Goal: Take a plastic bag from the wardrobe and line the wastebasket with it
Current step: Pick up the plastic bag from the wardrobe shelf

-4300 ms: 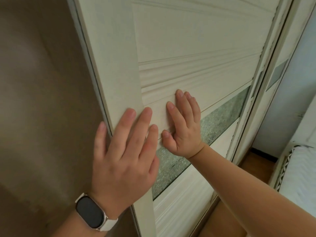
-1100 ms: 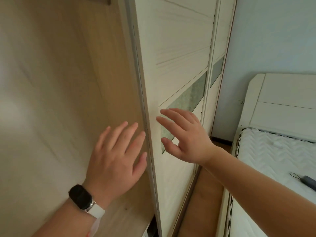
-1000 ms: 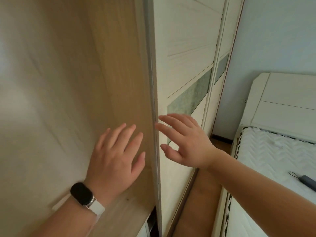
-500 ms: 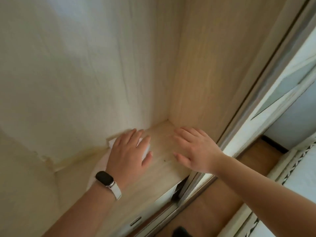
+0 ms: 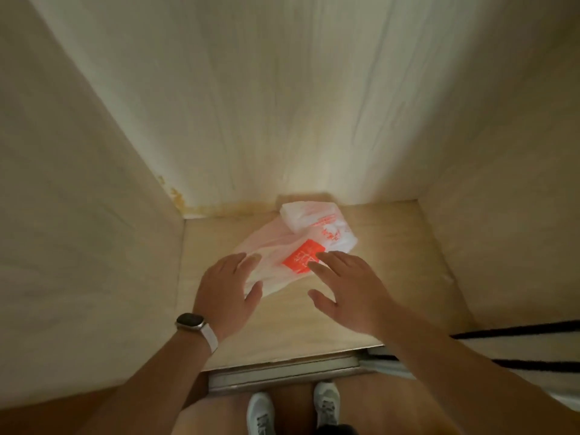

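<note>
Plastic bag (image 5: 301, 246): white and translucent with orange-red print, lying crumpled on the wardrobe floor (image 5: 392, 262) toward the back panel; half a second ago only a white corner showed under the left palm, now the whole bag is in plain sight.
Left hand (image 5: 227, 290): spread flat, fingers wide, over the bag's near-left edge; nothing gripped. It wears a smartwatch (image 5: 190, 321).
Right hand (image 5: 345, 287): also splayed wide, fingertips at the printed patch, holding nothing.
Meaning: the bag is found, so I'd say picking it up comes next.
Earlier frame: both hands were up at the sliding door; now they're low inside the open compartment.
</note>
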`<state>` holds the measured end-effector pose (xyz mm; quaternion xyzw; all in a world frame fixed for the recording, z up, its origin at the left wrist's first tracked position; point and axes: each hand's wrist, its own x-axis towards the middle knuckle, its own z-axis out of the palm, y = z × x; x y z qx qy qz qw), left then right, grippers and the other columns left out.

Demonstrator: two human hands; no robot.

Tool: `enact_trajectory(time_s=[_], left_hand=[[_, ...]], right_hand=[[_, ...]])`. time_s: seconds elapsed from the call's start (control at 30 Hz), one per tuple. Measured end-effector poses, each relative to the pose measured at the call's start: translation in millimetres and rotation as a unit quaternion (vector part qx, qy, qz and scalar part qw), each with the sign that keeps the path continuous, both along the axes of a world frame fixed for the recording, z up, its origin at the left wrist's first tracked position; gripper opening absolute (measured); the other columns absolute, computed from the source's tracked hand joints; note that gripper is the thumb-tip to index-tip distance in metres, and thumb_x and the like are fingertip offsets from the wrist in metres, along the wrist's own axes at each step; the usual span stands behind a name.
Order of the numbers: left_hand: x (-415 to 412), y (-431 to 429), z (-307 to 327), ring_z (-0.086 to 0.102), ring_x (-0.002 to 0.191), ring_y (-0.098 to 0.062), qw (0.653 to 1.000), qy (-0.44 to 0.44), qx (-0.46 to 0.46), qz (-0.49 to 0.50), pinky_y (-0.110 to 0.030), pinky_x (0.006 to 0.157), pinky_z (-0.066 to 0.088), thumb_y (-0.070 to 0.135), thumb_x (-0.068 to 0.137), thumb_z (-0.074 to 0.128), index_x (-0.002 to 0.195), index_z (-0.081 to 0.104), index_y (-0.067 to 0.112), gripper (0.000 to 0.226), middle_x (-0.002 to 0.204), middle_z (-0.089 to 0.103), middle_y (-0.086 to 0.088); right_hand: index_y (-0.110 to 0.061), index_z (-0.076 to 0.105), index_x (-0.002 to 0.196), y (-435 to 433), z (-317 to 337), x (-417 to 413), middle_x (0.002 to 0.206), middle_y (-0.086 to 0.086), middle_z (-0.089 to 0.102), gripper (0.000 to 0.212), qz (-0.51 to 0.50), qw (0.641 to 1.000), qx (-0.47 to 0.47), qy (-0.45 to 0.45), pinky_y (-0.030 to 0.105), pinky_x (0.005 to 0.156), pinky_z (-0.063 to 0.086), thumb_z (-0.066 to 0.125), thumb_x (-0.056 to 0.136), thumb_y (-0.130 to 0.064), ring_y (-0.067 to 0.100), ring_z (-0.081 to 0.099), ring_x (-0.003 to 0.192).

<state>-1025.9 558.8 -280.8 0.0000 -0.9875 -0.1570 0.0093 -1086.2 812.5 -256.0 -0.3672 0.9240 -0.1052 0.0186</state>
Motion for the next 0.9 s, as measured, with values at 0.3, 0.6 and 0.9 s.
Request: enact_trajectory(time_s=[0.3,0.6,0.9], left_hand=[[-24,-46,-135,0.051,0.127,-0.031,0.990,-0.093,0.047,0.098,-0.046,0.102,0.048,0.057,0.084,0.041,0.138,0.049,0.012,0.070,0.139,0.055,-0.012],[-72,-70,-267,0.021,0.149,-0.031,0.985,-0.123,0.065,0.099,-0.046,0.119,0.023,0.069,0.076,0.061,0.152,0.028,0.020,0.097,0.162,0.021,-0.012],[-81,-64,-329,0.040,0.137,-0.031,0.991,-0.070,0.089,0.068,-0.053,0.111,0.036,0.078,0.063,0.058,0.149,0.028,0.014,0.112,0.149,0.042,-0.013]], right_hand=[[-0.016,0.057,0.128,-51,-125,-57,0.133,0.009,0.058,0.050,0.053,0.997,0.006,-0.053,0.045,0.099,0.045,0.048,0.090,-0.048,0.030,0.053,0.122],[-0.019,0.044,0.140,-88,-252,-102,0.150,0.010,0.042,0.065,0.039,0.996,0.030,-0.070,0.052,0.109,0.035,0.049,0.086,-0.054,0.034,0.040,0.135],[-0.018,0.038,0.145,-96,-332,-115,0.151,0.011,0.040,0.078,0.020,0.996,0.030,-0.084,0.054,0.110,0.034,0.058,0.079,-0.055,0.034,0.038,0.137]])
